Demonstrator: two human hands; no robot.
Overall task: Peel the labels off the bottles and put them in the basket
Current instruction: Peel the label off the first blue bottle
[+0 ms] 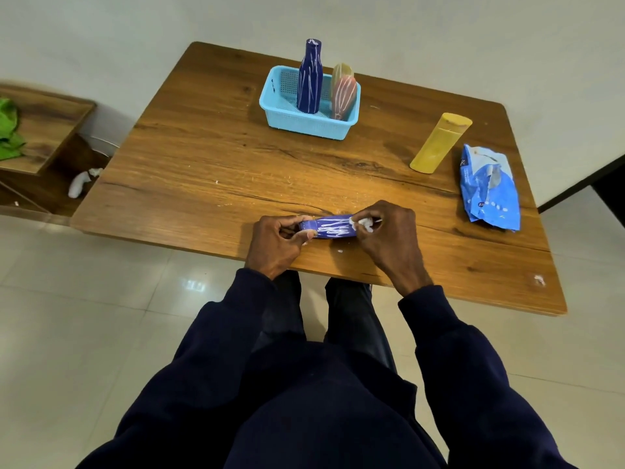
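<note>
Nearest, at 6 o'clock on the brown wooden counter (203, 164), the left hand (277, 236) grips one end of a sideways blue plastic bottle streaked white (333, 227). The right hand (389, 231) pinches white label scraps (363, 225) at its other end. At 12 o'clock a light-blue plastic basket (304, 121) holds an upright dark-blue bottle (309, 79) and a pink bottle (343, 96). At 2 o'clock sits a yellow plastic bottle (439, 143), with a crumpled blue wrapper (490, 191) just beside it.

Pretty bright, soft indoor light; glare patch on the floor (194, 285) just beside the counter (236, 157), edges bow fisheye-style.
</note>
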